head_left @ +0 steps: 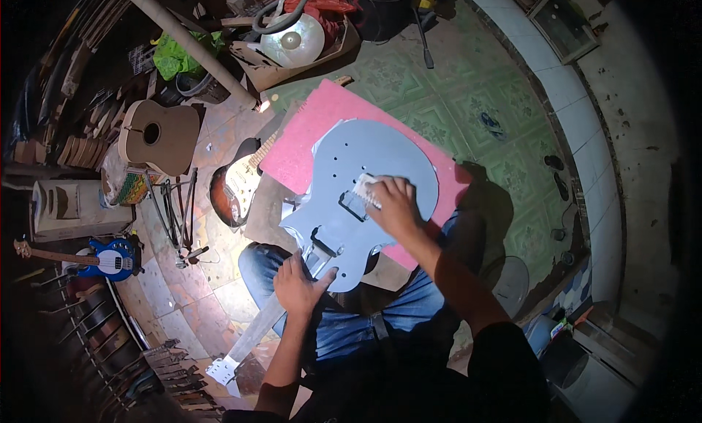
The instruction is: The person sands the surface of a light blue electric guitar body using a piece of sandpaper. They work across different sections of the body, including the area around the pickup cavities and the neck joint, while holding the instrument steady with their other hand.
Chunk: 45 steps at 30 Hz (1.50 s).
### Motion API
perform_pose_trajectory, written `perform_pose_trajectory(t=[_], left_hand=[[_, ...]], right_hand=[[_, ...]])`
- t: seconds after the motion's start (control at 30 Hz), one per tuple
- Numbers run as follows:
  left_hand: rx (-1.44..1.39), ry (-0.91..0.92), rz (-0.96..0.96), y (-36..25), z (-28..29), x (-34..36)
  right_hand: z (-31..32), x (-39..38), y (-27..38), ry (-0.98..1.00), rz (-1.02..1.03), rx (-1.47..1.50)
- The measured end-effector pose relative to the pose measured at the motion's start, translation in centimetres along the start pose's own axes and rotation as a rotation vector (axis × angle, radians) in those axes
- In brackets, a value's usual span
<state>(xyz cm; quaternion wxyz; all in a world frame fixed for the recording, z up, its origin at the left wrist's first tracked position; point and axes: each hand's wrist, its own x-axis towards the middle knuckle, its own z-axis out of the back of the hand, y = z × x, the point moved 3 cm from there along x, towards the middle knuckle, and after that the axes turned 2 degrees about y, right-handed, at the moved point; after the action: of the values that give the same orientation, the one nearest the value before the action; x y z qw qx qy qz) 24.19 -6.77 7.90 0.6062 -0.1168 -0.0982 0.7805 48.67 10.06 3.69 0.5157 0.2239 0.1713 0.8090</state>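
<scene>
A grey-coated electric guitar (340, 156) lies across my lap, its body resting over a pink foam sheet (314, 112). Several dark holes and two routed cavities show in its top. My left hand (296, 285) grips it where the neck meets the body, thumb over the body's edge. From there the pale neck (256, 331) runs down to the lower left, ending in a headstock (221, 369). My right hand (395, 207) presses a white folded pad (363, 190) flat onto the body beside the square cavity. Whether the pad is cloth or paper, I cannot tell.
To the left lie a sunburst electric guitar (238, 182), an unfinished acoustic guitar body (157, 138), folded metal stands (175, 218) and a blue bass guitar (113, 260). A cardboard box (274, 73) stands at the far side. Sandals (559, 182) rest on green tiles at right.
</scene>
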Motion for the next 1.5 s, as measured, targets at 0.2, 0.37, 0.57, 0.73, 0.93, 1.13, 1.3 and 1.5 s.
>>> perform_pose_trajectory(t=[0.2, 0.37, 0.57, 0.73, 0.93, 1.13, 1.3, 1.5], left_hand=[[-0.004, -0.029, -0.066, -1.1, -0.3, 0.3], [-0.029, 0.017, 0.021, 0.0, -0.1, -0.1], [-0.055, 0.026, -0.026, -1.2, -0.4, 0.5], [-0.041, 0.053, 0.015, -1.0, 0.0, 0.5], [0.007, 0.024, 0.000, -0.9, 0.3, 0.3], [0.009, 0.046, 0.007, -0.7, -0.2, 0.2], [0.012, 0.023, -0.006, -0.6, 0.2, 0.1], [0.009, 0.019, -0.026, -1.3, -0.5, 0.2]], right_hand=[[2.9, 4.9, -10.9, -0.150, -0.610, -0.145], [-1.4, 0.2, 0.4, -0.035, -0.063, -0.008], [1.4, 4.4, -10.5, -0.165, -0.484, -0.177], [-2.7, 2.3, -4.1, -0.066, -0.310, -0.182], [0.4, 3.5, -7.3, -0.133, -0.308, -0.116], [-0.8, 1.3, -8.5, -0.028, -0.423, -0.228], [0.3, -2.3, -4.0, -0.050, -0.083, -0.197], [2.3, 0.2, -11.0, -0.156, -0.533, -0.177]])
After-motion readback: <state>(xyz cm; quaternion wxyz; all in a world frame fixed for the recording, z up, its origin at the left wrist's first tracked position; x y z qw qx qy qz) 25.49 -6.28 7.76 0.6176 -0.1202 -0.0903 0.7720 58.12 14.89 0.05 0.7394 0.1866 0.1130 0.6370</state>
